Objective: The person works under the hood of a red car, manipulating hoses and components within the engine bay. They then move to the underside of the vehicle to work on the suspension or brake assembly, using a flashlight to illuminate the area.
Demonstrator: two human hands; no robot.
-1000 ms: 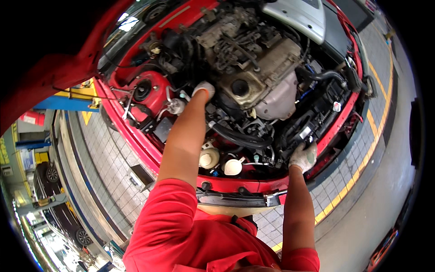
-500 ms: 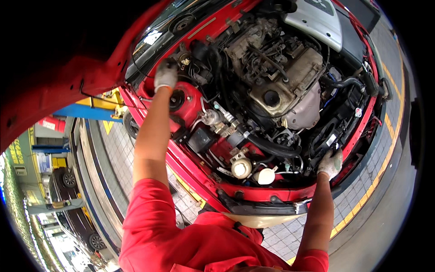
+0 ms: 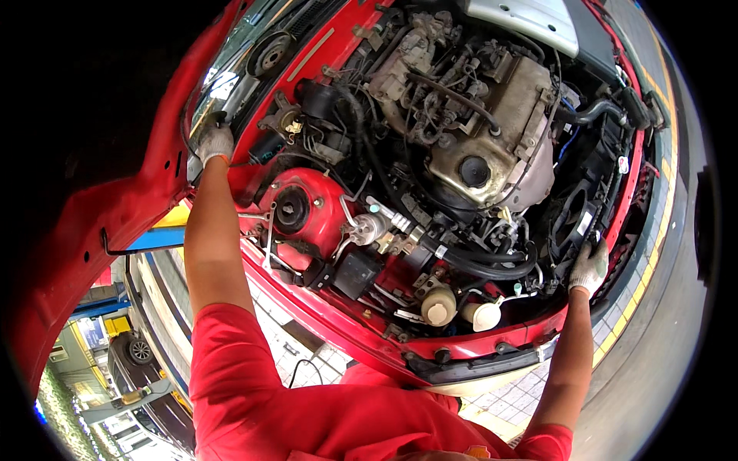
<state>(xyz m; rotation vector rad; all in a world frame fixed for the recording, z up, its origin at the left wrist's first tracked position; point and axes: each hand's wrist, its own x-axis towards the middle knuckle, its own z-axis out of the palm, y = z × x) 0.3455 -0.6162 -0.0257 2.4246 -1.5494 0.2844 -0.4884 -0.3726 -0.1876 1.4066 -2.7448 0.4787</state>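
Gloved left hand (image 3: pixel 215 140) is at the bay's rear corner, between the raised red hood (image 3: pixel 127 173) and the windshield (image 3: pixel 240 60) base; fingers partly bent, a dark patch at their tips, can't tell whether they hold anything. Gloved right hand (image 3: pixel 590 268) rests at the red front rail (image 3: pixel 632 178), fingers bent forward, grip hidden. Engine (image 3: pixel 503 127) sits between my hands, well apart from both; black cap (image 3: pixel 474 171) on its cover. Two pale reservoirs (image 3: pixel 439 306) stand nearer me.
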